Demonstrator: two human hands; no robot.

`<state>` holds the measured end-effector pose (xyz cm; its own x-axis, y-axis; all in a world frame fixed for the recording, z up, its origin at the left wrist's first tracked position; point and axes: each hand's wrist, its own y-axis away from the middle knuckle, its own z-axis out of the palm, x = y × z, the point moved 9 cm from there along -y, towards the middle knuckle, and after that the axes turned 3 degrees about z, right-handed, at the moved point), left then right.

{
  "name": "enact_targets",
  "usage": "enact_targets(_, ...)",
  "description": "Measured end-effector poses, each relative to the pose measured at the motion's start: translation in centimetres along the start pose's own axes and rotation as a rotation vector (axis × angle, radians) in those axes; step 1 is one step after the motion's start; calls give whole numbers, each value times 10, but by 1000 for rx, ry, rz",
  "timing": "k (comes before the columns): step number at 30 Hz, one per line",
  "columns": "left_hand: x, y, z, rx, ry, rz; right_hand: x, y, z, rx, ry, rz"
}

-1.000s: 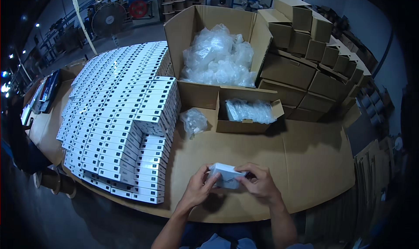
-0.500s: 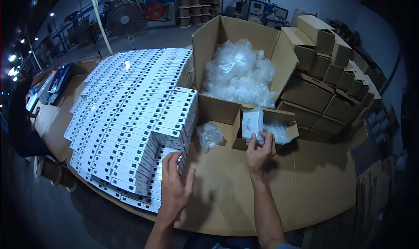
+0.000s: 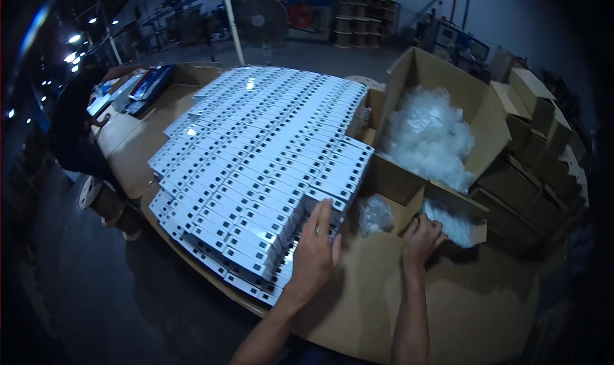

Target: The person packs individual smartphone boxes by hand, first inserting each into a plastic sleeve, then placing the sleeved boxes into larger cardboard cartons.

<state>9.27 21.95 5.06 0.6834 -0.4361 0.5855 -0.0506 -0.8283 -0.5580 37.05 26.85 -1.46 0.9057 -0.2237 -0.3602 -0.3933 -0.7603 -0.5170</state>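
Many slim white boxes, each with a small dark square on its end, stand in a large tiered stack. My left hand is open with fingers stretched out, at the stack's lower near right step. My right hand has its fingers curled in at the near left part of a small open carton. What those fingers grip, if anything, is hidden by the hand and the carton wall. Clear plastic wrap fills the right part of this carton. A crumpled clear plastic bag lies between the stack and the carton.
A big open carton of clear plastic bags stands behind the small one. Brown cartons are piled at the right. At the far left a person stands beside the table, near blue packages. A spool is below the table edge.
The view has swung left. The white box that my right hand held upright at the small carton is out of sight, and that hand is lower against the carton. My left hand's fingers have straightened.
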Motion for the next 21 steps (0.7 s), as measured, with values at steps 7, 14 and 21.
enact_targets(7, -7, -5, 1, -33, -45, -35, -1, 15, 12, -190, 50, -106)
enact_targets(14, 1, -2, -8, 75, -29, -50, 1, 13, 2, -236, 11, -146)
enact_targets(21, 57, 44, -42, 75, 88, -79, -5, 34, -60, -169, -371, -109)
